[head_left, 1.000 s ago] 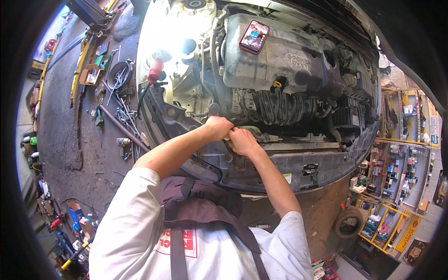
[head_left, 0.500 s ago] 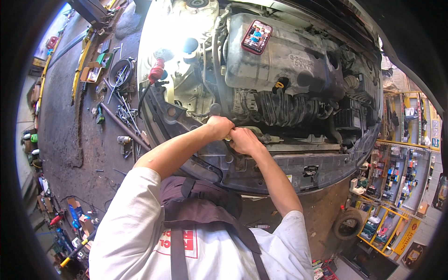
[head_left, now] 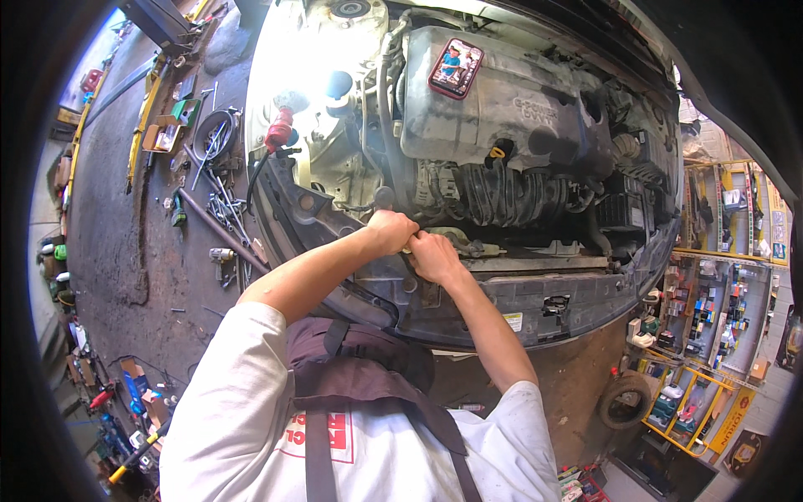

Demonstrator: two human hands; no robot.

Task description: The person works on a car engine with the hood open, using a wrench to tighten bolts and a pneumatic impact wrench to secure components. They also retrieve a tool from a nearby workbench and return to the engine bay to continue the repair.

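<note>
Over the front edge of a car's engine bay, my left hand (head_left: pixel 391 232) and my right hand (head_left: pixel 434 256) meet, fingers curled and touching. Both are closed; whatever lies between the fingers is hidden by the hands themselves. A dark round-topped part (head_left: pixel 384 197) stands just beyond my left hand. Right of my right hand runs the radiator's top edge (head_left: pixel 535 264), with a pale plastic fitting (head_left: pixel 481 249) close by. Farther in are the ribbed black intake manifold (head_left: pixel 510 197) and the grey engine cover (head_left: pixel 493 92).
A phone (head_left: pixel 456 69) with a lit screen rests on the engine cover. A bright work lamp with a red handle (head_left: pixel 279 132) shines at the left of the bay. Tools (head_left: pixel 224 197) and a round tray (head_left: pixel 215 135) lie on the floor. Shelves (head_left: pixel 719 301) and a tyre (head_left: pixel 624 400) stand right.
My hands stay together at nearly the same spot, with a slight shift of the right hand and forearm to the left. The picture on the phone screen has changed.
</note>
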